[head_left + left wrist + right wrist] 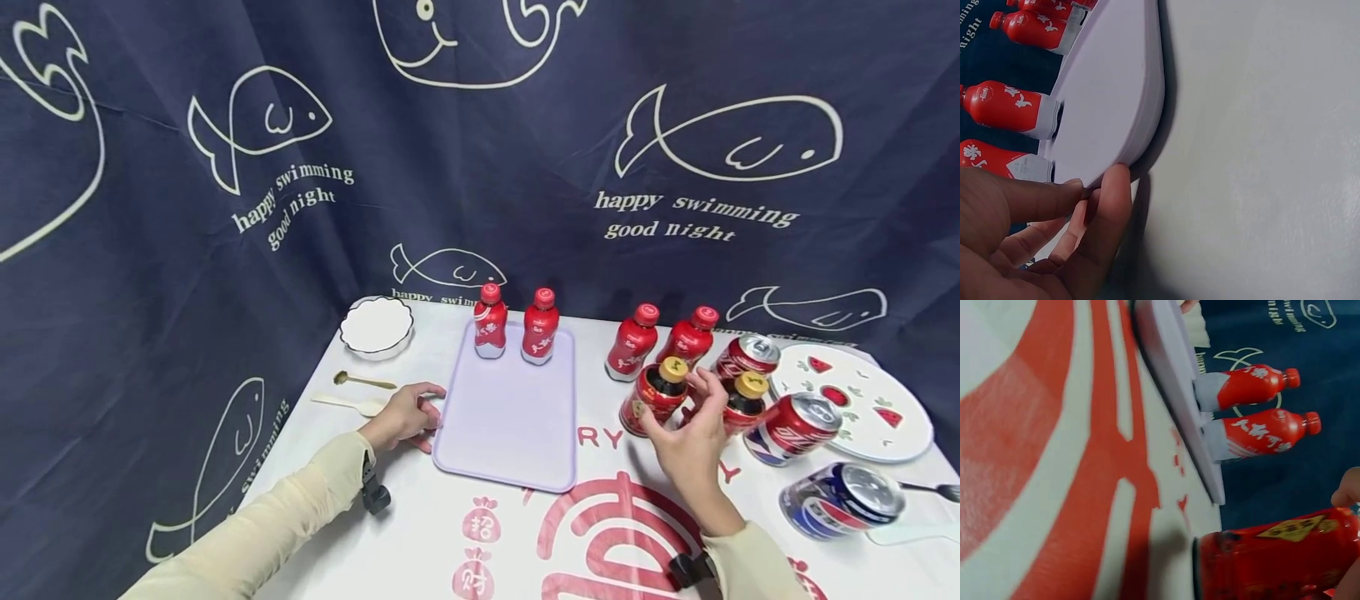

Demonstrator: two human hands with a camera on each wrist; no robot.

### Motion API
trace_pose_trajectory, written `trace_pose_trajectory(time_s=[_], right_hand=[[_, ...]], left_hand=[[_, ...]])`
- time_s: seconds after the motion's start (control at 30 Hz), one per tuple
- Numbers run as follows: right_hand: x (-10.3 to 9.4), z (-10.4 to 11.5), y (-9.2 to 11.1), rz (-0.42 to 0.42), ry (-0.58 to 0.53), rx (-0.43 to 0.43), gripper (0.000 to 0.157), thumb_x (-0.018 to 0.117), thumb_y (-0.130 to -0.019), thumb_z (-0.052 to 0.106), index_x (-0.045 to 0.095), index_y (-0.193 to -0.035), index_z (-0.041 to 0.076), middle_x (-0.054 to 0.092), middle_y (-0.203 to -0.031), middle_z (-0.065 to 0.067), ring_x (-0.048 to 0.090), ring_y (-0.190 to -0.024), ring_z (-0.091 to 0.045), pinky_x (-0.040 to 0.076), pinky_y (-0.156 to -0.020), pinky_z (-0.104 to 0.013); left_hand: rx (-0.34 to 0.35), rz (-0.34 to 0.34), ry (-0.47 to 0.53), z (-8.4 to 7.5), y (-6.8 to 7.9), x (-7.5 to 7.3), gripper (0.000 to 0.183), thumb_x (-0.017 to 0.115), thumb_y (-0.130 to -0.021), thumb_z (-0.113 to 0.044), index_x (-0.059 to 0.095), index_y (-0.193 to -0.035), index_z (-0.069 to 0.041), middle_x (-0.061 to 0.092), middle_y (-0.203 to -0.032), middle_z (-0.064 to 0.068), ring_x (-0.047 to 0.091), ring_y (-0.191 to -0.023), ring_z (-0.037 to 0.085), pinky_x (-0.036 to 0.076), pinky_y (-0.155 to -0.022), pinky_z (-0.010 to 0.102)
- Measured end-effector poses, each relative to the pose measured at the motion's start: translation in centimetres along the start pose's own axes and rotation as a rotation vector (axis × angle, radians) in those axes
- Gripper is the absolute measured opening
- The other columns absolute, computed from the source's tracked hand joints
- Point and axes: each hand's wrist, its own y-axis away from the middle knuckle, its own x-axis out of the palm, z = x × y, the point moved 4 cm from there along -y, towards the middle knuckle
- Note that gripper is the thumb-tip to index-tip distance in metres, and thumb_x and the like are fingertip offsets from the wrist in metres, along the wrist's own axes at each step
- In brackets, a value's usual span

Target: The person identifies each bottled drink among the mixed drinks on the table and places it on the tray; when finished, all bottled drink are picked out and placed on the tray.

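Observation:
My left hand is at the left edge of a pale lilac tray. In the left wrist view its thumb and a finger pinch the tray's rim. Two red bottles with white bases stand upright at the tray's far end. My right hand holds a yellow-capped drink bottle, dark inside with a red label, between thumb and fingers. That bottle looms close in the right wrist view; whether its base touches the table is unclear. A second yellow-capped bottle stands just behind the right hand, partly covered.
Two more red bottles stand behind the right hand. Red cans and a blue can are to the right, beside a watermelon-patterned plate. A white bowl, a gold spoon and a pale spoon lie left. A dark curtain hangs behind.

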Motion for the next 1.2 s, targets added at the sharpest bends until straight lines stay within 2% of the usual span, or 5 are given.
trace_pose_trajectory(time_s=[0.3,0.4,0.63,0.9,1.2], right_hand=[[1.2,-1.4,-0.1,-0.012,-0.001,0.011,0.092,0.081,-0.062,0.006,0.032,-0.138,0.022,0.048,-0.124,-0.012,0.050,-0.109,-0.025,0.038,-0.089,-0.004],[1.3,-1.4,0.0,-0.004,-0.020,0.020,0.091,0.081,-0.061,0.005,0.034,-0.137,0.024,0.050,-0.123,-0.007,0.051,-0.106,-0.014,0.040,-0.085,-0.001],[2.2,-0.5,0.2,0.133,-0.141,0.004,0.090,0.081,-0.060,0.000,0.037,-0.136,0.018,0.053,-0.120,-0.006,0.053,-0.101,-0.009,0.046,-0.081,-0.003],[6.2,3.7,-1.1,0.380,-0.250,-0.177,0.084,0.080,-0.062,0.001,0.038,-0.134,0.011,0.053,-0.119,-0.012,0.054,-0.102,-0.015,0.050,-0.078,-0.010],[10.1,9.7,-2.4,0.582,-0.471,-0.089,0.080,0.075,-0.067,-0.005,0.032,-0.133,0.005,0.050,-0.123,-0.018,0.054,-0.106,-0.033,0.057,-0.078,-0.029]], left_hand=[[-0.013,-0.008,-0.005,0.4,0.0,-0.2,0.055,0.056,-0.074,0.018,0.050,-0.123,-0.005,0.058,-0.077,0.011,0.057,-0.061,0.019,0.059,-0.047,0.041],[-0.009,-0.013,-0.010,0.4,0.0,-0.2,0.056,0.056,-0.073,0.019,0.050,-0.123,-0.005,0.058,-0.077,0.011,0.057,-0.061,0.019,0.058,-0.046,0.041],[-0.010,-0.014,-0.020,0.2,0.1,-0.2,0.056,0.055,-0.074,0.019,0.050,-0.124,-0.005,0.057,-0.078,0.011,0.057,-0.062,0.020,0.059,-0.047,0.041],[-0.009,-0.019,-0.009,0.3,-0.1,-0.5,0.055,0.057,-0.074,0.018,0.050,-0.123,-0.006,0.057,-0.077,0.010,0.057,-0.061,0.019,0.059,-0.047,0.041],[-0.002,0.013,-0.006,0.1,-0.2,0.0,0.056,0.056,-0.073,0.018,0.049,-0.123,-0.005,0.057,-0.077,0.011,0.057,-0.062,0.019,0.059,-0.048,0.041]])
